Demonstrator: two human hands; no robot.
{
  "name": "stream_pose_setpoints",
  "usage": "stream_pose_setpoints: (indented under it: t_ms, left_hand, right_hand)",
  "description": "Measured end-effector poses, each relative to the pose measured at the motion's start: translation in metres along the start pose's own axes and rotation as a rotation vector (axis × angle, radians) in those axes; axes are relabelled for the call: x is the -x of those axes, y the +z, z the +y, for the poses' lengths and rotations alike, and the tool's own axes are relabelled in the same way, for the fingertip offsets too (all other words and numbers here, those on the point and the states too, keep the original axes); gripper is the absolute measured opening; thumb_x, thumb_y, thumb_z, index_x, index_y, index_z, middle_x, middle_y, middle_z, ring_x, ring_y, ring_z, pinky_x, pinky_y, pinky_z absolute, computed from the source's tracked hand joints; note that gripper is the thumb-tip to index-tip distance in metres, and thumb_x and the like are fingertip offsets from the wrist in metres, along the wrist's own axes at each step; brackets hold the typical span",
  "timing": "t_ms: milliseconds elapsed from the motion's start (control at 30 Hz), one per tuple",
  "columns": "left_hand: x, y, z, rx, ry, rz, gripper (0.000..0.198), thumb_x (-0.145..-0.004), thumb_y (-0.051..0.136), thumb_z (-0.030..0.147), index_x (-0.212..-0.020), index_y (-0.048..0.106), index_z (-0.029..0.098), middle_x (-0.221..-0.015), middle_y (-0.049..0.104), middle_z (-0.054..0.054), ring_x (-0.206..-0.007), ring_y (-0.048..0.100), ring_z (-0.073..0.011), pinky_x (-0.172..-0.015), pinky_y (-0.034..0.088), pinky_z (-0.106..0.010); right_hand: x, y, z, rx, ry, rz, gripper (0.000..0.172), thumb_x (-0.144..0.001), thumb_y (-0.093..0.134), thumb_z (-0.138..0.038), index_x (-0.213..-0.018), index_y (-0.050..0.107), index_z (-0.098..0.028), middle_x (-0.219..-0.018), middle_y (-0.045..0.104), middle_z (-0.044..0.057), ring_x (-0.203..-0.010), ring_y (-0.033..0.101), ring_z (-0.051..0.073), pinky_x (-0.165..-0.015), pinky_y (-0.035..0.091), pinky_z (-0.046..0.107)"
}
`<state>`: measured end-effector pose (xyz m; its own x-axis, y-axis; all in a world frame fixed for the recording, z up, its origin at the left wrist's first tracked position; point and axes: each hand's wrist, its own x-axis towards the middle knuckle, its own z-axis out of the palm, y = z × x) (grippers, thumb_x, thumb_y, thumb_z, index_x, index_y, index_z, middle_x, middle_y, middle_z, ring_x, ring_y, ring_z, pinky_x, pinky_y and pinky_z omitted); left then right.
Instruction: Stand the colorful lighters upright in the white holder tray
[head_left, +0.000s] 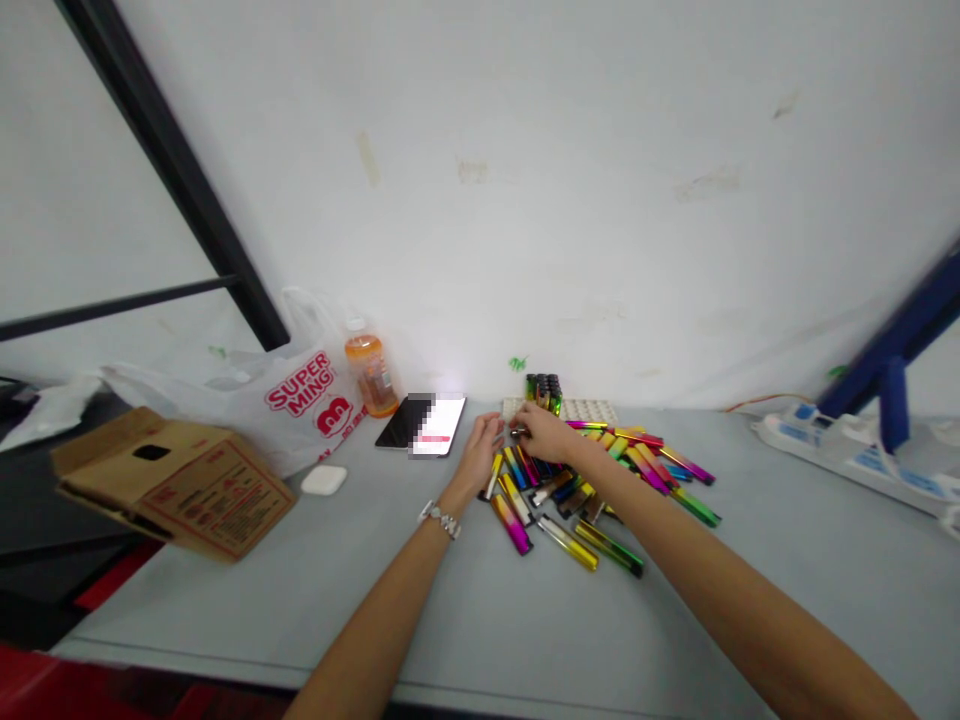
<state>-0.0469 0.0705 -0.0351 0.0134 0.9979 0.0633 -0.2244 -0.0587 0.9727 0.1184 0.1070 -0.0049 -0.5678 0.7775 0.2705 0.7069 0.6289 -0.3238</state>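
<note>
Grey table strewn with colourful lighters, against a stained white wall

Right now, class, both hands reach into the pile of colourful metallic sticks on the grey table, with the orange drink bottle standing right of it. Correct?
No: the head view shows the orange drink bottle standing left of the pile of colourful metallic sticks. The left hand and right hand do reach into it on the grey table.

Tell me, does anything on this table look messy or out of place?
Yes. The colourful sticks lie in a criss-crossed heap by the left hand and right hand, not in rows. The cardboard box at the left sits tilted and seems to overhang the table edge. Nothing looks spilled.
</note>
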Motion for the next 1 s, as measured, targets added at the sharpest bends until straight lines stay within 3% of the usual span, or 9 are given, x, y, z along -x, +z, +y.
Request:
stream_pose_setpoints:
  t_ms: [167, 300, 400, 533, 667, 833, 933, 1000]
  left_hand:
    - [-0.001, 0.002, 0.000, -0.032, 0.015, -0.004, 0.036, -0.088, 0.057, 0.051, -0.104, 0.057, 0.019, -0.122, 0.062, -0.013, -0.121, 0.057, -0.0239, -0.106, 0.042, -0.043]
    - [0.002, 0.007, 0.005, -0.073, 0.109, 0.006, 0.035, -0.089, 0.056, 0.052, -0.103, 0.059, 0.020, -0.119, 0.063, -0.011, -0.119, 0.057, -0.0227, -0.104, 0.043, -0.041]
    - [0.007, 0.017, 0.017, -0.138, 0.226, -0.024, 0.033, -0.089, 0.057, 0.049, -0.102, 0.061, 0.020, -0.114, 0.064, -0.009, -0.113, 0.059, -0.0221, -0.095, 0.049, -0.038]
    - [0.012, 0.040, 0.032, -0.206, 0.308, -0.110, 0.026, -0.090, 0.057, 0.041, -0.100, 0.064, 0.019, -0.106, 0.066, -0.008, -0.099, 0.062, -0.0199, -0.081, 0.053, -0.031]
    - [0.016, 0.062, 0.032, -0.252, 0.391, -0.140, 0.023, -0.093, 0.052, 0.037, -0.097, 0.065, 0.017, -0.099, 0.067, -0.007, -0.095, 0.062, -0.0196, -0.080, 0.052, -0.029]
    - [0.036, 0.067, 0.025, -0.326, 0.420, -0.156, 0.024, -0.095, 0.049, 0.035, -0.101, 0.066, 0.018, -0.100, 0.069, -0.006, -0.096, 0.063, -0.0199, -0.086, 0.049, -0.029]
    - [0.048, 0.064, 0.027, -0.343, 0.393, -0.195, 0.028, -0.096, 0.047, 0.038, -0.102, 0.067, 0.018, -0.102, 0.070, -0.006, -0.098, 0.063, -0.0203, -0.090, 0.047, -0.030]
    - [0.053, 0.062, 0.028, -0.343, 0.383, -0.207, 0.031, -0.097, 0.045, 0.039, -0.102, 0.067, 0.018, -0.101, 0.070, -0.006, -0.096, 0.063, -0.0201, -0.089, 0.047, -0.029]
  right_hand:
    - [0.000, 0.001, 0.004, -0.080, 0.007, 0.045, 0.032, -0.073, 0.056, 0.000, -0.098, 0.072, -0.012, -0.092, 0.067, 0.010, -0.088, 0.061, 0.020, -0.086, 0.046, 0.032]
    - [0.010, -0.001, -0.002, -0.271, -0.078, 0.293, 0.027, -0.083, 0.053, -0.005, -0.102, 0.070, -0.014, -0.096, 0.063, 0.009, -0.091, 0.060, 0.019, -0.086, 0.047, 0.033]
    - [0.026, -0.008, -0.012, -0.465, -0.019, 0.449, 0.022, -0.089, 0.055, -0.018, -0.108, 0.066, -0.018, -0.098, 0.062, 0.006, -0.087, 0.061, 0.017, -0.082, 0.049, 0.032]
    - [0.054, -0.018, -0.027, -0.706, 0.047, 0.449, 0.026, -0.095, 0.050, -0.030, -0.119, 0.058, -0.024, -0.104, 0.064, 0.004, -0.087, 0.063, 0.017, -0.081, 0.049, 0.032]
    - [0.078, -0.020, -0.038, -0.792, 0.125, 0.465, 0.029, -0.097, 0.047, -0.037, -0.123, 0.053, -0.025, -0.087, 0.061, 0.001, -0.074, 0.059, 0.016, -0.069, 0.048, 0.029]
    - [0.092, -0.009, -0.050, -0.888, 0.173, 0.538, 0.026, -0.093, 0.054, -0.040, -0.114, 0.054, -0.024, -0.094, 0.061, 0.001, -0.082, 0.056, 0.016, -0.077, 0.046, 0.029]
    - [0.092, -0.001, -0.056, -0.978, 0.290, 0.585, 0.029, -0.088, 0.059, -0.047, -0.102, 0.054, -0.022, -0.076, 0.055, -0.003, -0.067, 0.050, 0.014, -0.063, 0.041, 0.025]
    - [0.092, 0.003, -0.058, -0.942, 0.380, 0.629, 0.032, -0.086, 0.059, -0.052, -0.083, 0.053, -0.021, -0.063, 0.044, -0.006, -0.058, 0.040, 0.012, -0.054, 0.034, 0.024]
